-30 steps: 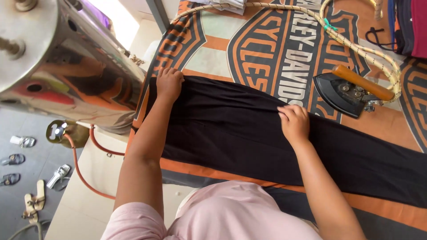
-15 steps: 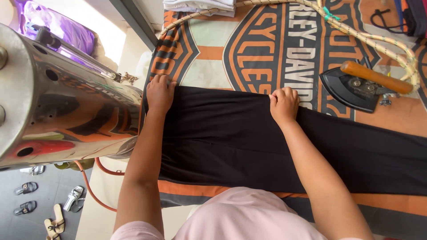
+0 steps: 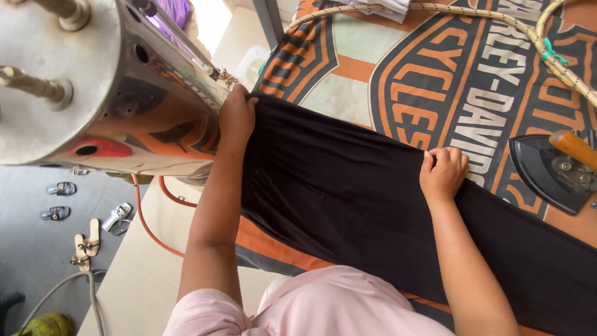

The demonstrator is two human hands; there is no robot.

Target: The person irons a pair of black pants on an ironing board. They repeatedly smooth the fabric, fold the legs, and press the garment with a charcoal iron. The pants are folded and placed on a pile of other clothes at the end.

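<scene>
Long black cloth garment [image 3: 373, 211] running upper left to lower right across the orange printed table cover [image 3: 385, 74]. Left hand [image 3: 236, 118] pinches its far corner; right hand [image 3: 443, 174] grips the far edge mid-length, nearer the black iron [image 3: 550, 171].

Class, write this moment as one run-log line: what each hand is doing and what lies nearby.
left hand: grips black cloth corner | right hand: pinches its far edge | cloth: flat on printed cover | iron: right, untouched
</scene>
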